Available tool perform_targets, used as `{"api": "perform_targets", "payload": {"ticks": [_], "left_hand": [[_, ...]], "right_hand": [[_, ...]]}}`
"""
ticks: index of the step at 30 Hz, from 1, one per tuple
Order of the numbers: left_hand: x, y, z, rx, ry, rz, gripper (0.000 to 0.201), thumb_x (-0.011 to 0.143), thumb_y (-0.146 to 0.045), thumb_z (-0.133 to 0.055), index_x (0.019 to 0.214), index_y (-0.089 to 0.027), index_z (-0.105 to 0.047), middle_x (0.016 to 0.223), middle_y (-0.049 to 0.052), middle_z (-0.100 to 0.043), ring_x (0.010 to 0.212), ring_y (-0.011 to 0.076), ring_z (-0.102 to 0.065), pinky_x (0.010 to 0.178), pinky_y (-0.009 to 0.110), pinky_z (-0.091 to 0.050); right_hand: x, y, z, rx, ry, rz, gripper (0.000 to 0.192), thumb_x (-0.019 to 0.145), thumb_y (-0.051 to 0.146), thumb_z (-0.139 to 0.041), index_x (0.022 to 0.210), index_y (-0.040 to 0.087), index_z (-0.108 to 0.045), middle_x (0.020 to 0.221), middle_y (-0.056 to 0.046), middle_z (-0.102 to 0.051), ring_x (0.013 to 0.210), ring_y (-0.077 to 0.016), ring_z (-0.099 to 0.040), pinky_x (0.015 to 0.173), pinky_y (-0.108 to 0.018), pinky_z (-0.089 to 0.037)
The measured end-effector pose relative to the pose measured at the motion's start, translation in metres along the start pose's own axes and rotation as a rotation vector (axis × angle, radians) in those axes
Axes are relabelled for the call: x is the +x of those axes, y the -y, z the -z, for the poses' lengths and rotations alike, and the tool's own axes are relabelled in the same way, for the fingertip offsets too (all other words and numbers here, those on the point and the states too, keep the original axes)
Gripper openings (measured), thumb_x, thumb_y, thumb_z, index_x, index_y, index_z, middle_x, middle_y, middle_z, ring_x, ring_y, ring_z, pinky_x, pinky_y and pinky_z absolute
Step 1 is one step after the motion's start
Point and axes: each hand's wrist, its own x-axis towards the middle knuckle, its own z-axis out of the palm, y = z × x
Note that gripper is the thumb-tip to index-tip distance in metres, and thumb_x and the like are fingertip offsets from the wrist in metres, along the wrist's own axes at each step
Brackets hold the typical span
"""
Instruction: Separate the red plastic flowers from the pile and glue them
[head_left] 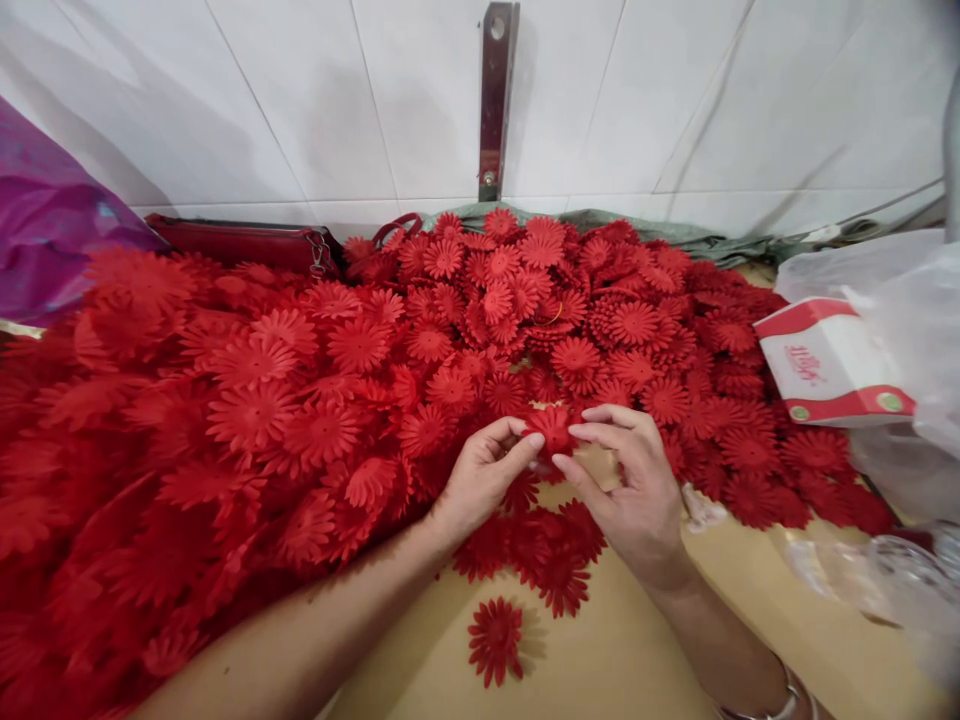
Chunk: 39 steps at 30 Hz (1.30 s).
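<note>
The held flower (553, 425), red with many narrow petals, is raised between both hands at the near edge of the flower heap (450, 385). The left hand (480, 475) pinches its left side between thumb and forefinger; the right hand (637, 490) curves loosely about its right side, and whether those fingers press I cannot tell. The petals look thin and soft, so a light pinch close to the centre should crease them less than tugging at the tips. Best let the left hand steady it while the right does the finer handling. On the heap's near side lies a small cluster (536, 550); nearer still, a lone flower (496, 640) rests on the tabletop (607, 650). Right of the heap sits a white-and-red box (836, 360).
</note>
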Motion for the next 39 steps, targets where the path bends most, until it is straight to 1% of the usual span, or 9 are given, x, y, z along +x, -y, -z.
{"api": "perform_targets", "payload": {"ticks": [10,15,19,23,26,29,32,36,39], "left_hand": [[0.000,0.003,0.004,0.129,0.002,-0.138,0.029,0.076,-0.042,-0.086,0.084,-0.016,-0.074,0.094,0.003,-0.069,0.093,0.0159,-0.062,0.092,0.028,-0.049],[-0.004,0.002,0.005,0.109,0.113,-0.158,0.027,0.094,-0.044,-0.067,0.094,-0.020,-0.080,0.114,0.007,-0.066,0.103,0.0177,-0.063,0.093,0.030,-0.051],[-0.003,0.004,0.004,0.185,0.065,-0.210,0.017,0.083,-0.036,-0.081,0.088,-0.020,-0.079,0.103,0.006,-0.063,0.102,0.0176,-0.061,0.094,0.029,-0.048],[-0.002,0.005,0.005,0.223,0.002,-0.258,0.022,0.080,-0.039,-0.082,0.082,-0.018,-0.075,0.097,0.006,-0.059,0.095,0.0176,-0.059,0.088,0.029,-0.048],[-0.002,0.004,0.005,0.258,-0.007,-0.268,0.020,0.083,-0.037,-0.079,0.083,-0.018,-0.074,0.098,0.006,-0.058,0.096,0.0187,-0.057,0.088,0.030,-0.047],[-0.003,0.002,0.004,0.284,-0.008,-0.270,0.017,0.084,-0.035,-0.077,0.084,-0.018,-0.073,0.097,0.006,-0.057,0.096,0.0190,-0.057,0.088,0.030,-0.047],[-0.003,0.001,0.003,0.331,-0.006,-0.291,0.018,0.086,-0.035,-0.074,0.085,-0.018,-0.071,0.097,0.006,-0.057,0.094,0.0186,-0.056,0.084,0.028,-0.046],[-0.002,0.001,0.004,0.331,-0.036,-0.308,0.019,0.088,-0.036,-0.072,0.086,-0.018,-0.066,0.097,0.006,-0.057,0.091,0.0180,-0.055,0.082,0.027,-0.045],[-0.002,0.002,0.005,0.304,-0.033,-0.304,0.019,0.087,-0.037,-0.073,0.087,-0.018,-0.066,0.098,0.006,-0.058,0.093,0.0189,-0.056,0.083,0.028,-0.046]], "right_hand": [[-0.001,0.001,0.002,0.041,0.056,-0.049,0.014,0.093,0.020,-0.070,0.106,0.025,-0.070,0.105,-0.004,-0.067,0.100,-0.0159,-0.067,0.091,-0.030,-0.055],[-0.001,-0.004,0.003,0.077,0.012,-0.153,0.008,0.095,0.018,-0.066,0.097,0.024,-0.071,0.099,-0.002,-0.069,0.097,-0.0141,-0.067,0.090,-0.028,-0.053],[-0.003,-0.004,0.001,0.123,0.036,-0.203,0.007,0.096,0.020,-0.064,0.098,0.024,-0.071,0.100,-0.003,-0.069,0.097,-0.0142,-0.067,0.089,-0.028,-0.053],[-0.005,0.001,-0.004,0.208,0.089,-0.248,0.011,0.098,0.024,-0.062,0.102,0.025,-0.072,0.104,-0.004,-0.069,0.102,-0.0150,-0.066,0.093,-0.029,-0.053],[-0.005,0.002,-0.006,0.344,0.132,-0.374,0.014,0.096,0.031,-0.064,0.106,0.025,-0.072,0.107,-0.004,-0.070,0.100,-0.0165,-0.067,0.090,-0.030,-0.055],[-0.006,0.001,-0.009,0.503,0.174,-0.519,0.020,0.090,0.035,-0.072,0.105,0.024,-0.069,0.096,-0.001,-0.072,0.086,-0.0157,-0.068,0.078,-0.028,-0.057],[-0.006,-0.005,-0.010,0.525,0.095,-0.574,0.020,0.084,0.035,-0.078,0.096,0.023,-0.068,0.088,0.000,-0.070,0.078,-0.0143,-0.064,0.072,-0.026,-0.055],[-0.003,-0.016,-0.005,0.511,-0.081,-0.602,0.017,0.087,0.037,-0.076,0.086,0.022,-0.068,0.089,-0.001,-0.069,0.080,-0.0145,-0.063,0.077,-0.028,-0.054],[-0.003,-0.019,-0.001,0.533,-0.055,-0.623,0.019,0.090,0.039,-0.073,0.101,0.024,-0.070,0.101,-0.003,-0.072,0.090,-0.0157,-0.067,0.086,-0.031,-0.055]]}}
